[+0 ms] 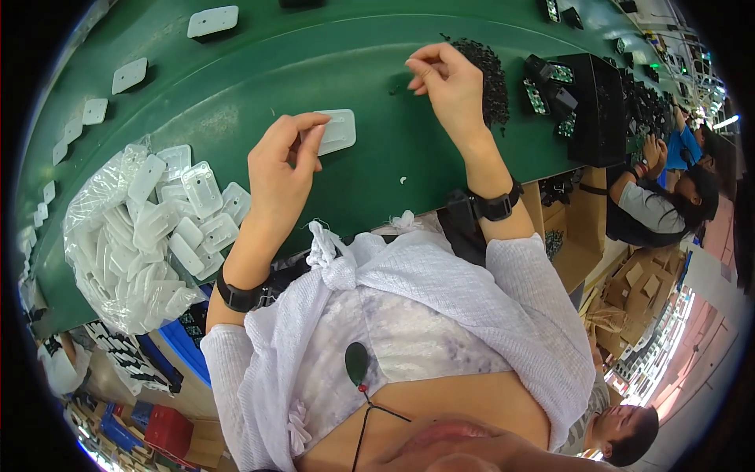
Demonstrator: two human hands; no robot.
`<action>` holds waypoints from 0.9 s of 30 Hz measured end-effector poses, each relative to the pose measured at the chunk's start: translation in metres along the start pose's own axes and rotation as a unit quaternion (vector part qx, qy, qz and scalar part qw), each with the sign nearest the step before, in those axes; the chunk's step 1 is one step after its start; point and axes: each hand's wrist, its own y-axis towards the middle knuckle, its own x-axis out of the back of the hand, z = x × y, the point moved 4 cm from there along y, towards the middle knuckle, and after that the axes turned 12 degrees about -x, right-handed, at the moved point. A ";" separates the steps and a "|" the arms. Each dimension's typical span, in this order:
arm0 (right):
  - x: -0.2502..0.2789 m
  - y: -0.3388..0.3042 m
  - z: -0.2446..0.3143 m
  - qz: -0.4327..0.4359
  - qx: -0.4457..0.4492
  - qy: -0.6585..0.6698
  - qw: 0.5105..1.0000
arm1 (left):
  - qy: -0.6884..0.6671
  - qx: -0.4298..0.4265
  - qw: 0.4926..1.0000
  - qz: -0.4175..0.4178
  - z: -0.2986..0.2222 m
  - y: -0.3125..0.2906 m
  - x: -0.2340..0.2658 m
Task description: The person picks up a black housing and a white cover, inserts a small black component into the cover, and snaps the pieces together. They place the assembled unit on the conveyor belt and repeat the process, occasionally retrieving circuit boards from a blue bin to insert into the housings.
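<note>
A white plastic cover (339, 138), rectangular with rounded corners and a recess, lies on the green work surface in front of me. My left hand (285, 157) is at its left end, thumb and index finger closed on the edge. Farther right and a little higher, my right hand (450, 85) is raised with its fingertips pinched together. What looks like a small black part shows between them, mostly hidden by the fingers. Right beside that hand is a heap of small black parts (494, 86), with a few loose bits on its left.
At my left, a clear plastic bag (82, 228) spills many white covers (203, 190). More white covers (130, 75) lie spaced along the far left. On the right stand a black bin (586, 118), green circuit boards in black housings (536, 96) and a cardboard box (578, 236). Co-workers sit beyond.
</note>
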 end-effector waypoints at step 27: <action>-0.065 -0.066 0.050 0.025 0.266 -0.077 0.960 | 0.031 -0.105 0.991 -0.083 0.000 -0.002 0.016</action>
